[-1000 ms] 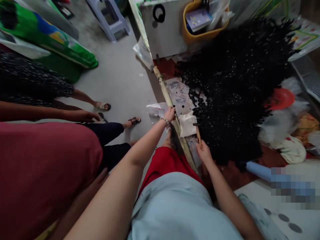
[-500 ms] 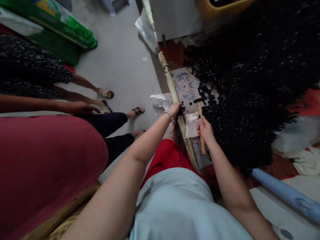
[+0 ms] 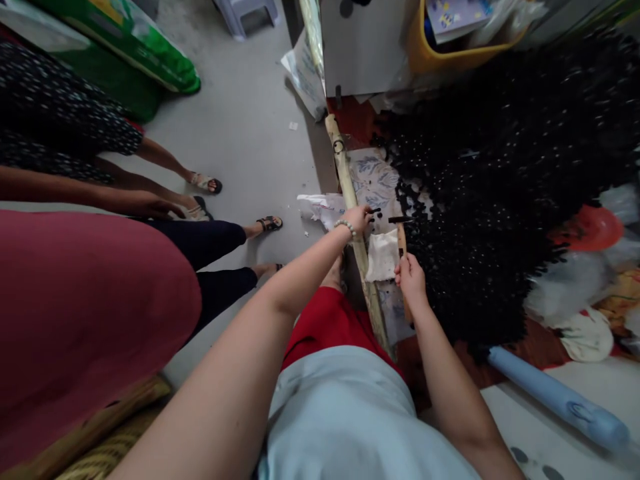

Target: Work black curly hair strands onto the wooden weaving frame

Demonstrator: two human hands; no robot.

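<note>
While the right hand (image 3: 412, 279) is wrapped around the wooden handle of a small hammer (image 3: 401, 243), its dark head (image 3: 400, 219) sits just above the floral-patterned board (image 3: 373, 183), close to the left fingertips. The left hand (image 3: 359, 218), a bead bracelet (image 3: 346, 227) on its wrist, is pinched narrow on a small black piece (image 3: 375, 211) and steadies it on the board just beside the bamboo pole (image 3: 350, 200) that runs along the board's left edge. A white cloth (image 3: 383, 255) lies on the board between the two hands. To the right, a large heap of black pieces (image 3: 500, 180) spreads from the board's right edge across the red floor, some of it spilling onto the board.

By the look of it, the step in hand is striking or punching one piece held in place. The next blow calls for the hammer head to come down squarely on the piece, with the pinching fingers kept clear of it.

Farther out, a yellow basket (image 3: 425, 57) stands past the heap's far edge, a pale blue tube (image 3: 555, 399) lies at the near right, and other people's legs and sandals (image 3: 270, 223) are on the grey floor at the left.
</note>
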